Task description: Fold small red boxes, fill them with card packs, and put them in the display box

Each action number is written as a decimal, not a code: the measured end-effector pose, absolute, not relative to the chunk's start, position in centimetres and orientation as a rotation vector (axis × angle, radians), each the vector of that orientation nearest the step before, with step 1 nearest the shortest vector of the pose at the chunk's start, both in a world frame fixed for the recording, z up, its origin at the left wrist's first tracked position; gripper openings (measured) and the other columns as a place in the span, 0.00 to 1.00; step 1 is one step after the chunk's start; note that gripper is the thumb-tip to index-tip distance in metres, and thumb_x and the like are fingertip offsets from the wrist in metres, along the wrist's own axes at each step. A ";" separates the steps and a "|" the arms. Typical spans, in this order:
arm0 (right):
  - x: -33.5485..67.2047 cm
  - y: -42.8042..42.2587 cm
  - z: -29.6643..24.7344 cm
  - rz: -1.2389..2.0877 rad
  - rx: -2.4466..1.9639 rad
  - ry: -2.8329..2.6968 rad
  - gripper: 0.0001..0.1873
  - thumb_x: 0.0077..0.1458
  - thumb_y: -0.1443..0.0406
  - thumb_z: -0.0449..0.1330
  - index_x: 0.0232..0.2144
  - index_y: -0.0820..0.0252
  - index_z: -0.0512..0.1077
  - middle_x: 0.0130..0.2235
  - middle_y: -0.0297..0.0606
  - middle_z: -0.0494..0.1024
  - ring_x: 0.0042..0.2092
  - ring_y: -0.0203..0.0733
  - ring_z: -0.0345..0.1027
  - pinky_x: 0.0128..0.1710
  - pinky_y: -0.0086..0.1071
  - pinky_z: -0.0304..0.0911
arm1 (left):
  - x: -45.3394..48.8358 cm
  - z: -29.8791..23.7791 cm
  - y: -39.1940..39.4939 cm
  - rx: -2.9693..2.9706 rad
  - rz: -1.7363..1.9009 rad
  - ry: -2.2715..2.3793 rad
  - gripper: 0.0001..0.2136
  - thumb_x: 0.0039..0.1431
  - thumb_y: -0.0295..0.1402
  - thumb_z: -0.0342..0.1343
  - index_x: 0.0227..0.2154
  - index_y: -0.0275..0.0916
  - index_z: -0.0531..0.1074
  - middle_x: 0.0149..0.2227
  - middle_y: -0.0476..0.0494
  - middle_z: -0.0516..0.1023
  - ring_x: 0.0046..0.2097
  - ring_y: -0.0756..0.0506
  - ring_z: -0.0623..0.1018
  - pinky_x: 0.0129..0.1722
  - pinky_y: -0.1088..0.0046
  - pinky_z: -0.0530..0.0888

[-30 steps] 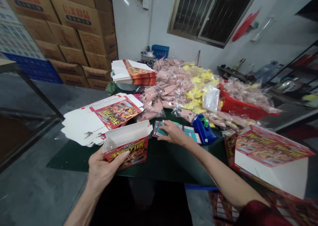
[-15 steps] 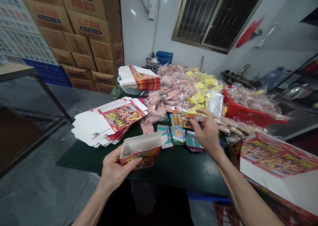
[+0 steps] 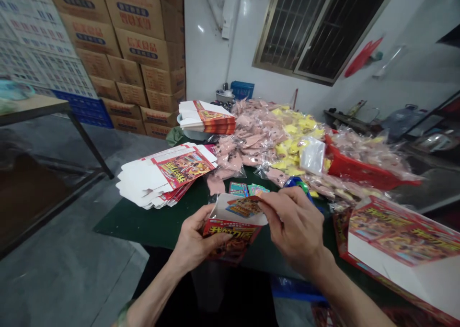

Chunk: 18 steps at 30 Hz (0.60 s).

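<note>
**Left hand:** my left hand (image 3: 196,241) is closed around the lower part of a red printed cardboard box (image 3: 233,237), with the fingers lying on its front side. The grip is narrow and holding this box.

**Right hand:** my right hand (image 3: 293,226) is in front of the box, to the right of my left hand. Thumb and fingers pinch narrow on a small colourful printed card (image 3: 245,207).

**Box:** it is open at the top and shows white inside. It tilts a little in my left hand, above the table.

**Card:** it is at the box opening, between my two hands, and my right fingers touch its edge.

**Just ahead of my hands:** small teal printed cards (image 3: 238,189) lie on a dark green table mat (image 3: 143,226). A blue tape dispenser (image 3: 296,184) is partly hidden behind my right hand.

**Left of my hands:** a pile of flat white and red box blanks (image 3: 161,174) lies on the mat.

**Farther ahead:** many clear plastic bags of pink items (image 3: 251,135) lie beside yellow items in bags (image 3: 294,136), and a red plastic basket (image 3: 355,166) is right of them.

**Right of my right hand:** a large red and white printed box (image 3: 402,241) stands near me.
</note>
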State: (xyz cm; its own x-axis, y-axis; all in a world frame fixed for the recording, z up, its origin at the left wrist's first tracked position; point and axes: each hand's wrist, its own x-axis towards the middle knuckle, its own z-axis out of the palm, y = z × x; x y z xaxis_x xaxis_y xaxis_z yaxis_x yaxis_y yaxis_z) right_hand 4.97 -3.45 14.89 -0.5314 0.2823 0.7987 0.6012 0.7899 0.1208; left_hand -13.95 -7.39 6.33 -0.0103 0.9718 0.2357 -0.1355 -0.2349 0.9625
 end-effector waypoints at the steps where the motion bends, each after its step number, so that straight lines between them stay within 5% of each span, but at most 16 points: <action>1: 4.7 -3.8 14.7 -0.513 -0.616 -2.173 0.12 0.55 0.74 0.55 0.43 0.63 0.67 0.33 0.40 0.76 0.34 0.40 0.65 0.33 0.33 0.63 | -13.9 6.3 -7.3 1.311 1.459 0.986 0.19 0.42 0.27 0.66 0.41 0.38 0.71 0.35 0.49 0.81 0.36 0.48 0.80 0.36 0.77 0.77; 5: 3.1 -4.8 13.1 -0.420 -0.622 -2.282 0.09 0.59 0.70 0.51 0.40 0.65 0.69 0.36 0.45 0.74 0.37 0.42 0.66 0.32 0.33 0.64 | -13.9 5.8 -7.2 1.412 1.527 1.049 0.20 0.40 0.28 0.67 0.40 0.36 0.71 0.34 0.48 0.81 0.34 0.46 0.80 0.35 0.75 0.78; 9: 2.3 -5.7 11.6 -0.202 -0.677 -2.420 0.24 0.59 0.57 0.52 0.52 0.66 0.62 0.39 0.45 0.74 0.40 0.45 0.68 0.40 0.39 0.67 | -13.9 4.9 -7.1 1.364 1.601 1.095 0.25 0.40 0.32 0.67 0.45 0.36 0.69 0.38 0.44 0.79 0.36 0.44 0.80 0.36 0.72 0.78; 14: 4.1 -6.3 10.4 -0.135 -0.753 -1.890 0.29 0.53 0.68 0.58 0.57 0.55 0.57 0.50 0.46 0.67 0.53 0.49 0.61 0.50 0.47 0.62 | -13.5 4.3 -7.2 1.358 1.822 1.096 0.32 0.49 0.29 0.62 0.56 0.42 0.55 0.42 0.43 0.76 0.39 0.46 0.79 0.37 0.74 0.77; 18: 3.9 -5.1 7.3 0.412 -0.960 -1.570 0.23 0.53 0.67 0.58 0.52 0.56 0.60 0.49 0.46 0.68 0.50 0.46 0.66 0.48 0.44 0.65 | -13.4 3.8 -6.4 1.560 2.065 1.283 0.26 0.49 0.26 0.61 0.52 0.42 0.62 0.46 0.41 0.73 0.44 0.45 0.77 0.42 0.72 0.75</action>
